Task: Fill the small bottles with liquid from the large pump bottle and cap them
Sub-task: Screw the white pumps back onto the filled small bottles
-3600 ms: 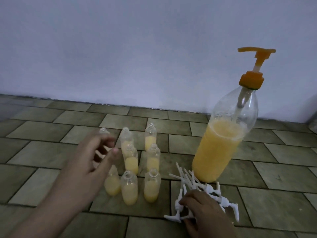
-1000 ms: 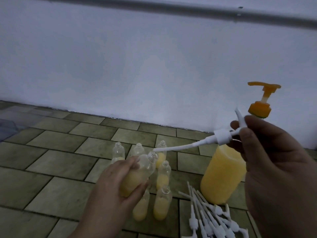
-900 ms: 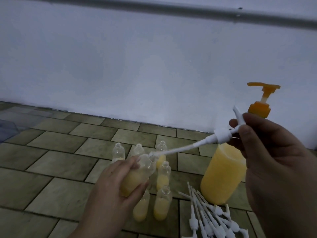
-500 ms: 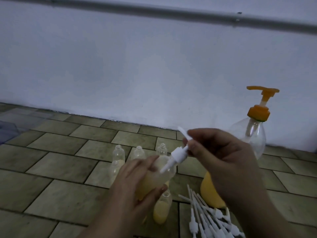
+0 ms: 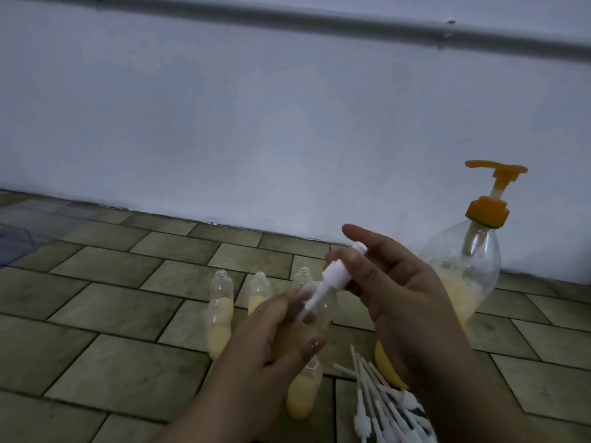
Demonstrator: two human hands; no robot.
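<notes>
1. My left hand (image 5: 271, 340), in the lower middle of the frame, has its grip wrapped around a small clear bottle (image 5: 315, 311) tilted toward the right, with yellow liquid in its lower part.
2. My right hand (image 5: 396, 289), right of centre, pinches a white spray cap (image 5: 335, 276) between thumb and fingers; the index finger points out straight toward the upper left.
3. The cap's thin dip tube (image 5: 308, 306) runs down through the bottle's mouth into the clear upper part, and the cap's collar sits just above the neck; I cannot tell whether it touches it.
4. Other small uncapped bottles (image 5: 220, 318) stand on the tiled floor (image 5: 112, 314) behind and below my left hand, each partly filled with yellow liquid; one (image 5: 302, 394) stands just under my left wrist.
5. The large pump bottle (image 5: 470, 266) stands at the right of the frame behind my right hand, with an orange pump head (image 5: 492, 193) and yellow liquid in its lower half.
6. A heap of loose white spray caps (image 5: 380, 407) with their tubes lies on the floor at the lower right, partly hidden by my right forearm.
7. A pale wall (image 5: 256, 123) fills the upper half, with a grey pipe (image 5: 287, 20) running across its top.
</notes>
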